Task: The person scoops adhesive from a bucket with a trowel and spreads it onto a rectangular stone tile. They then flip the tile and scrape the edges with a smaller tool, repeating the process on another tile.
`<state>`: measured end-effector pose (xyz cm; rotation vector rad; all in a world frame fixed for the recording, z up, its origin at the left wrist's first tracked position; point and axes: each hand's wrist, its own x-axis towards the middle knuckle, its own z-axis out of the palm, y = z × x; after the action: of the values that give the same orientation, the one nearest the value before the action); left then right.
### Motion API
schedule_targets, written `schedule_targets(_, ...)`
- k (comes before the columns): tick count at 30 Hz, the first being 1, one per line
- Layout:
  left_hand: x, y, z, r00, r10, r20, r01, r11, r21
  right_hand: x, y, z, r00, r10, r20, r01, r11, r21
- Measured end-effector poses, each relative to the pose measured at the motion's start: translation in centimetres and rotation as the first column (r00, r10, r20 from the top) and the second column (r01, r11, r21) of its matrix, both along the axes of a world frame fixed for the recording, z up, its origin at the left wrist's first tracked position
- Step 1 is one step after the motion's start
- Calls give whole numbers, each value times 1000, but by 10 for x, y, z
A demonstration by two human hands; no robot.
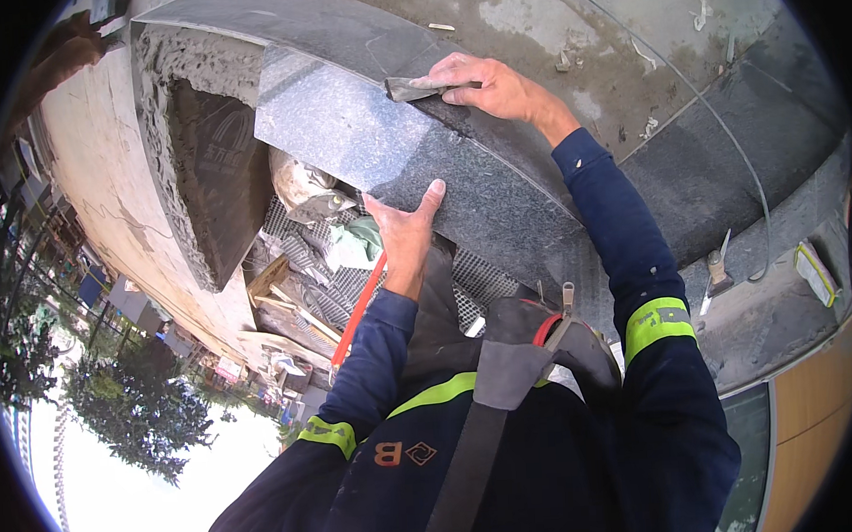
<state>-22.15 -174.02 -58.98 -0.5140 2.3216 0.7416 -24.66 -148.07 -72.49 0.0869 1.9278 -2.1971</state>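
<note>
My right hand pinches a small grey flat piece against the back edge of a speckled grey stone slab. What kind of piece it is, I cannot tell. Fingers apart and thumb stretched out, my left hand rests at the slab's front edge and holds nothing. Part of the slab shines pale in sunlight; the rest lies in shade. Behind it runs a darker curved stone strip. To the left, rough mortar borders a dark recess.
Below the slab are a light-coloured sack, a black mesh surface and wood scraps. An orange-red bar stands by my left forearm. At right, a grey cable crosses dark stone; a bladed tool and a yellow-green packet lie beyond my right arm.
</note>
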Motion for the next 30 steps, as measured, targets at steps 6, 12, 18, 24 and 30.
schedule_targets(6,4,-2,-5,1000,-13,-11,13,1000,-17,12,9,18,993,37,116,-50,993,109)
schedule_targets(12,4,0,-7,999,16,29,-14,998,-66,-6,45,39,986,96,137,-135,939,316)
schedule_targets(18,2,13,-1,999,38,10,-38,997,-68,-30,22,48,996,85,26,-89,923,376)
schedule_targets(24,5,7,-5,1000,11,-17,-12,995,-99,1,27,40,989,123,83,-141,954,264)
schedule_targets(30,5,7,-8,999,-10,-45,5,995,-102,24,41,40,981,165,103,-191,918,347)
